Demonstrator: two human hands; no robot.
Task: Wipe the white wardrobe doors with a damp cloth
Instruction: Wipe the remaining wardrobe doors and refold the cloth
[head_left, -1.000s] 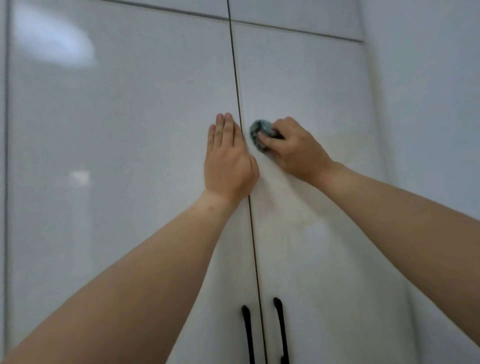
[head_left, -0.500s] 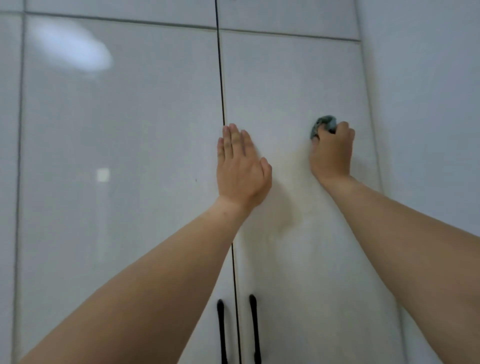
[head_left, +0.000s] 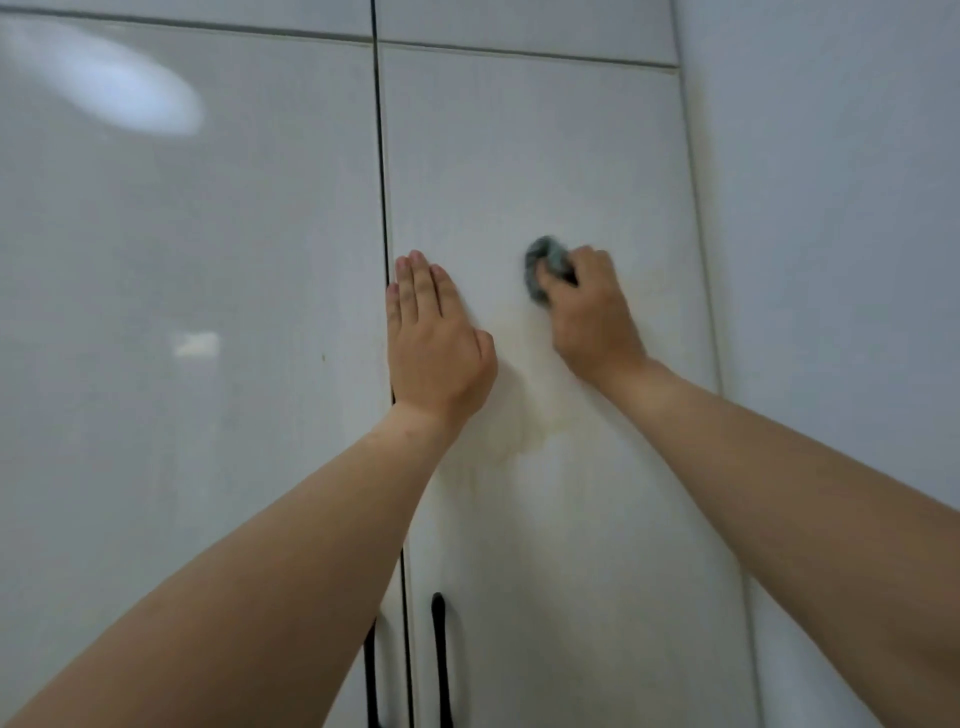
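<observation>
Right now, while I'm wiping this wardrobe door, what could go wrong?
Your left hand presses flat on the right door beside the gap, so it may leave fresh prints. The cloth in your right hand is bunched small, so it could miss patches, like the yellowish stain below.

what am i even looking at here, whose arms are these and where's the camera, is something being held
There is no machine here. A person wears a wide-angle camera on the head, so you see their own two arms reaching forward. In front stand glossy white wardrobe doors. The left hand lies flat with straight fingers on the right door, beside the dark gap between the doors. The right hand grips a bunched grey-green cloth against the same door. Below, two black handles show. A yellowish stain marks the door.
</observation>
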